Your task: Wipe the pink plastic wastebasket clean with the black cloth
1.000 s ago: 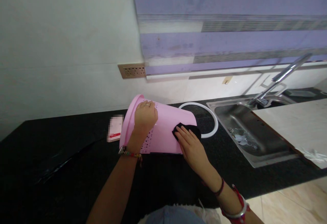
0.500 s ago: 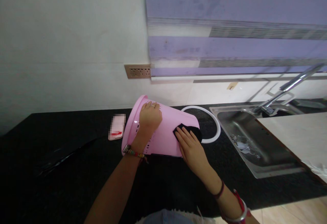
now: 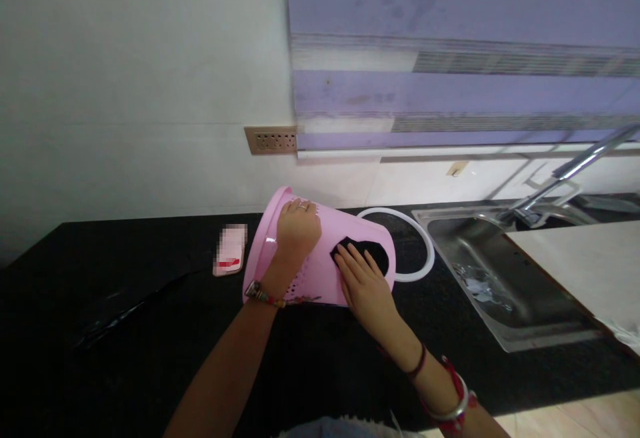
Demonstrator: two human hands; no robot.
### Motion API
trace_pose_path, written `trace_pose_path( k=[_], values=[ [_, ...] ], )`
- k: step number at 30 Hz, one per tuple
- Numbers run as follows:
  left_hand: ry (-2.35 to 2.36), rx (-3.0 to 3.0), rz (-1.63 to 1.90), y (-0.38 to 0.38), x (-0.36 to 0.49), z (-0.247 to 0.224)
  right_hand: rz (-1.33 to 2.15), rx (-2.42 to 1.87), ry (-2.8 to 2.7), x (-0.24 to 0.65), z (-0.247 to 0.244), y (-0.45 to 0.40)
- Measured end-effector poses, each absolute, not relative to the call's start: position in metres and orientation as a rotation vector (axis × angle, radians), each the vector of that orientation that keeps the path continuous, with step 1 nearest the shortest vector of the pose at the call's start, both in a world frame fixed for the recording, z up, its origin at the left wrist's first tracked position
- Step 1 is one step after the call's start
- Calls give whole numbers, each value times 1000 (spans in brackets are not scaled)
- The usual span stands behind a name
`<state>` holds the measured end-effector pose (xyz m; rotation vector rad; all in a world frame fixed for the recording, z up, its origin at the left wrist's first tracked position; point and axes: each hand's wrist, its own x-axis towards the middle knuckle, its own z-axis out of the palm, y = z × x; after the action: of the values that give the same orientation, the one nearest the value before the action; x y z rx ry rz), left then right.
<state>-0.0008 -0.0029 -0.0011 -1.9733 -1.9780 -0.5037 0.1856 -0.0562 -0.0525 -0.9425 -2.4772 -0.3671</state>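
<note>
A pink plastic bin (image 3: 325,268), pierced with small holes near its rim, lies on its side on the black countertop. Its wide mouth faces left and its base faces right. My left hand (image 3: 299,228) grips the upper side near the rim, fingers curled, with their tips partly hidden. Under the fingers of my right hand (image 3: 367,291) a folded black cloth (image 3: 377,256) is pressed against the bin's side close to the base. Behind the base lies a white ring (image 3: 427,245), partly covered by the bin.
Left of the bin sit a pink phone-like item (image 3: 231,251), partly blurred, and a shiny black plastic bag (image 3: 130,308). A steel sink (image 3: 505,278) with a tall faucet (image 3: 565,175) and a pale board (image 3: 585,251) are to the right. A wall socket (image 3: 273,140) is behind.
My right hand and the black cloth have slid slightly left along the bin's side, showing more of its base edge. The bin and my left hand appear slightly further right.
</note>
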Motion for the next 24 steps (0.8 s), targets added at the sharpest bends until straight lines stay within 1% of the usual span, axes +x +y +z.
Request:
trace_pose_path(
  k=[11, 17, 24],
  values=[
    [-1992, -1986, -529, -8, -5, -2, -320, -932, -2492, 181, -49, -54],
    [-1991, -2002, -522, -6, -5, -1, -350, -947, -2513, 196, -49, -54],
    [-1964, -1981, -517, -6, -7, -3, -275, -946, -2508, 181, -48, -55]
  ],
)
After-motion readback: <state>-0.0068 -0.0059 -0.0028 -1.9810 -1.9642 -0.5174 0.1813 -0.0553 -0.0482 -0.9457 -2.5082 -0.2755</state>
